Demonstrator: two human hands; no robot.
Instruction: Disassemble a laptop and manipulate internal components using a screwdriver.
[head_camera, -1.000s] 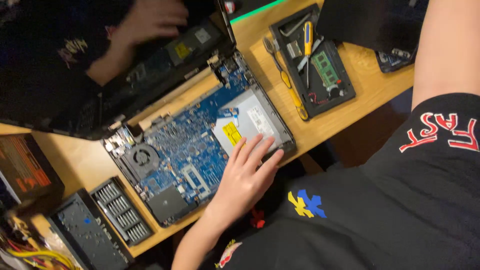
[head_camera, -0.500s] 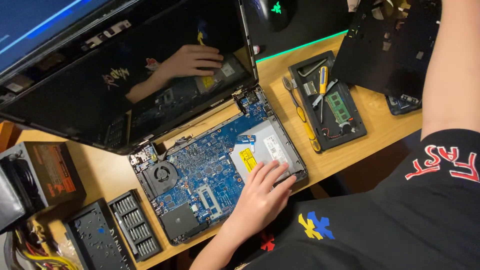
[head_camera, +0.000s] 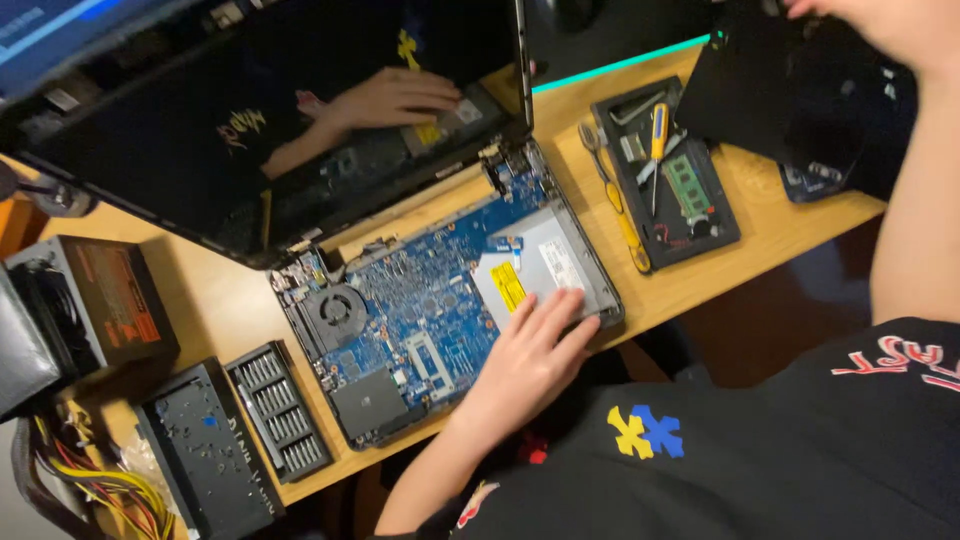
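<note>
Below, the left hand (head_camera: 525, 365) lies flat, fingers (head_camera: 560, 315) spread loose on the silver optical drive (head_camera: 545, 265); the right hand's (head_camera: 880, 30) fingers cannot be made out.

Wooden desk (head_camera: 770, 235) under opened laptop (head_camera: 430, 300)

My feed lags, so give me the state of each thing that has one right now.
Laptop: open, bottom cover off, blue board exposed.
Screen: dark, tilted back.
Optical drive: seated in its bay.
Left hand: flat, fingers on the drive.
Right hand: raised, mostly out of frame.
Parts tray: holds screwdriver, memory stick.
</note>
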